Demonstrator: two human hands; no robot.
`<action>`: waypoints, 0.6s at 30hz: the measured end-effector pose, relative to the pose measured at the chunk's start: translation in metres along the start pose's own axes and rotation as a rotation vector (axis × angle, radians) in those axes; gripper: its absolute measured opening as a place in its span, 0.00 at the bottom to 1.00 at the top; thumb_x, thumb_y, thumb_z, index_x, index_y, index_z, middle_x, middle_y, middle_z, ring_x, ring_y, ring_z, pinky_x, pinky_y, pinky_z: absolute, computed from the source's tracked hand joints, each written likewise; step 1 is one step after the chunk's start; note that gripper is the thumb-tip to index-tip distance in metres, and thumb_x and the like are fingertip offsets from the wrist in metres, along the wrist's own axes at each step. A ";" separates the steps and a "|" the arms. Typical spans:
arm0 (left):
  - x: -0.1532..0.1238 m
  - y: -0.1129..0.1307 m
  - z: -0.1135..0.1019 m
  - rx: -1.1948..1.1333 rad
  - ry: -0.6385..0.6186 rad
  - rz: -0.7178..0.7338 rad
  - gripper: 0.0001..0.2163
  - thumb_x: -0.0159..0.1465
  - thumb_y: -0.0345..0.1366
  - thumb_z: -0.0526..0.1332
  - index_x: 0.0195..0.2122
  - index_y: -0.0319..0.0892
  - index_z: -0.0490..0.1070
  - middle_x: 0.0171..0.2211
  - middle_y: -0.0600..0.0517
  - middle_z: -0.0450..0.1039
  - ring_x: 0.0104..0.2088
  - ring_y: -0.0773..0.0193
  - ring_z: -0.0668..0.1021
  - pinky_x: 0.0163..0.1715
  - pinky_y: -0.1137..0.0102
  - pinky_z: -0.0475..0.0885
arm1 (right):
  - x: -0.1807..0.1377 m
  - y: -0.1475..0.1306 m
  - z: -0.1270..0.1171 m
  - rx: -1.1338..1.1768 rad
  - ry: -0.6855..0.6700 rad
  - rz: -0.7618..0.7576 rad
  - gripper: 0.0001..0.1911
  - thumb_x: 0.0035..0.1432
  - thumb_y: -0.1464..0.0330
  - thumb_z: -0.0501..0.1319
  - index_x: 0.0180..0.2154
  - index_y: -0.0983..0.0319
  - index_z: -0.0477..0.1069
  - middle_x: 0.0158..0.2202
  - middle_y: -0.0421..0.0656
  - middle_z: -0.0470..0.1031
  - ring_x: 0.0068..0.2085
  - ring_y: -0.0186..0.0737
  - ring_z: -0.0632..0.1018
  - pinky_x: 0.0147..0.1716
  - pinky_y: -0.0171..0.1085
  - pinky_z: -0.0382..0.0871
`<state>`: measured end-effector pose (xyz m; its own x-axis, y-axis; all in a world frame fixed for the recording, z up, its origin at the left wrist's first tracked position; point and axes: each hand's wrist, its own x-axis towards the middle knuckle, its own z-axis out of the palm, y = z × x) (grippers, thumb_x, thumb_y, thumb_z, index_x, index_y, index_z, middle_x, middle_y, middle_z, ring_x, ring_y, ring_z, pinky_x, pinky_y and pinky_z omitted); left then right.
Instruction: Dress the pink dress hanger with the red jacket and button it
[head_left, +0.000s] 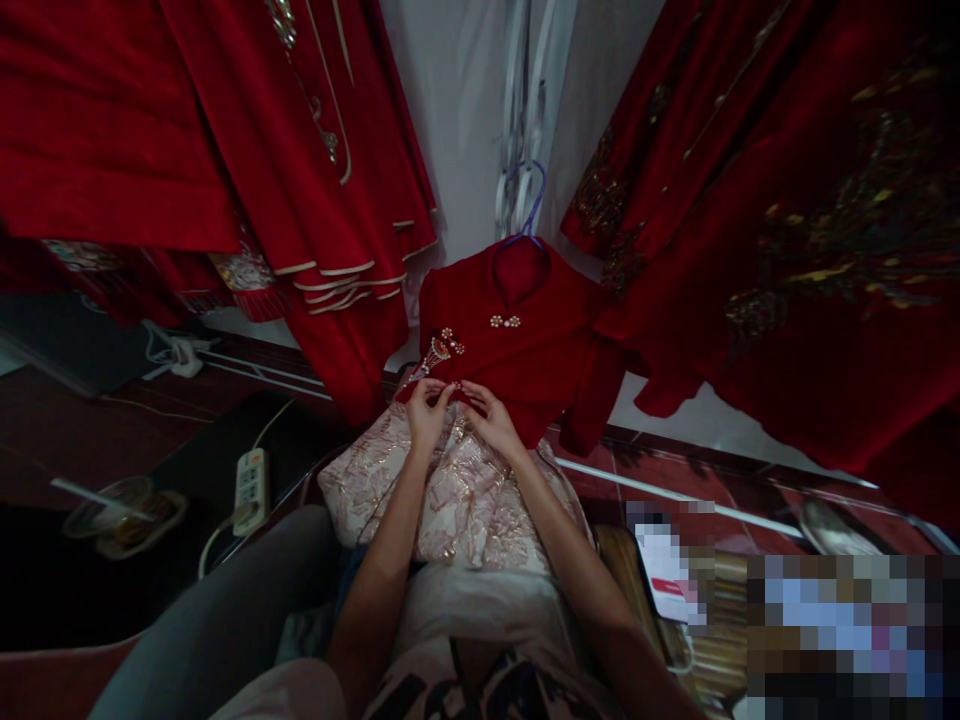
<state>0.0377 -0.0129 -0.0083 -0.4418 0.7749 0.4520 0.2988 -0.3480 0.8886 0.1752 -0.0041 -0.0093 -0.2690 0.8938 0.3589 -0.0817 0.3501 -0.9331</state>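
Observation:
A red top (pixel 559 350) hangs in front of me on a purple hanger (pixel 535 200), its lower part near my lap. Beaded flower ornaments (pixel 505 322) sit below its collar, and a fan-shaped beaded ornament (pixel 435 352) lies on its left side. My left hand (pixel 427 405) and my right hand (pixel 489 412) meet at the lower edge of the red top, fingertips pinched close together. Between them is something small and red; its kind is too small to make out. A pale pink brocade fabric (pixel 450 490) with gold threads lies under my wrists.
Red embroidered garments (pixel 300 130) hang on the left, and more red garments (pixel 750 300) on the right. A power strip (pixel 251 490) and a plastic bowl (pixel 112 508) stand on the dark surface at left. A phone (pixel 664 575) lies on a wooden stool (pixel 619 550) at right.

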 end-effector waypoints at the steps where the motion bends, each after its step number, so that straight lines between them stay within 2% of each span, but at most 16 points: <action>1: 0.000 0.001 0.000 -0.005 0.006 0.000 0.11 0.56 0.43 0.66 0.33 0.41 0.71 0.31 0.51 0.74 0.34 0.65 0.76 0.40 0.70 0.71 | 0.000 -0.001 -0.001 0.005 -0.006 0.003 0.22 0.53 0.65 0.63 0.52 0.59 0.70 0.53 0.48 0.73 0.54 0.40 0.74 0.57 0.45 0.65; 6: 0.000 0.002 -0.001 -0.037 0.025 -0.010 0.11 0.56 0.43 0.65 0.30 0.41 0.71 0.29 0.52 0.73 0.32 0.66 0.75 0.39 0.70 0.70 | 0.001 -0.004 -0.003 0.045 -0.024 0.028 0.21 0.53 0.64 0.64 0.49 0.59 0.71 0.51 0.47 0.75 0.52 0.40 0.75 0.56 0.45 0.66; 9: 0.000 0.004 -0.001 -0.076 -0.014 -0.053 0.11 0.55 0.43 0.66 0.31 0.41 0.71 0.29 0.52 0.73 0.32 0.66 0.75 0.38 0.71 0.70 | 0.002 -0.005 -0.004 0.046 -0.018 0.054 0.20 0.52 0.63 0.64 0.48 0.59 0.70 0.49 0.47 0.75 0.51 0.39 0.76 0.55 0.44 0.67; 12: -0.001 0.015 -0.003 -0.166 -0.172 -0.089 0.10 0.53 0.42 0.67 0.30 0.41 0.71 0.30 0.52 0.73 0.33 0.67 0.75 0.38 0.72 0.70 | 0.000 -0.009 -0.003 0.009 0.027 0.042 0.19 0.49 0.64 0.65 0.44 0.59 0.68 0.44 0.44 0.74 0.46 0.37 0.76 0.49 0.39 0.70; 16: 0.004 0.035 -0.002 -0.283 -0.463 -0.185 0.10 0.53 0.42 0.67 0.27 0.40 0.72 0.27 0.52 0.73 0.30 0.67 0.75 0.35 0.73 0.70 | -0.003 -0.023 -0.007 -0.079 0.129 -0.033 0.15 0.46 0.69 0.64 0.35 0.59 0.61 0.32 0.36 0.68 0.32 0.33 0.72 0.35 0.32 0.68; 18: 0.016 0.040 0.004 -0.375 -0.439 -0.271 0.12 0.54 0.44 0.66 0.28 0.39 0.72 0.27 0.52 0.73 0.29 0.67 0.75 0.35 0.71 0.71 | -0.004 -0.033 -0.013 -0.127 0.135 -0.049 0.13 0.45 0.70 0.62 0.33 0.59 0.59 0.28 0.34 0.64 0.28 0.31 0.69 0.31 0.30 0.63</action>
<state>0.0459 -0.0124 0.0342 -0.0488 0.9776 0.2046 -0.1269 -0.2092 0.9696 0.1909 -0.0153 0.0201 -0.1360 0.9014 0.4111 0.0327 0.4188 -0.9075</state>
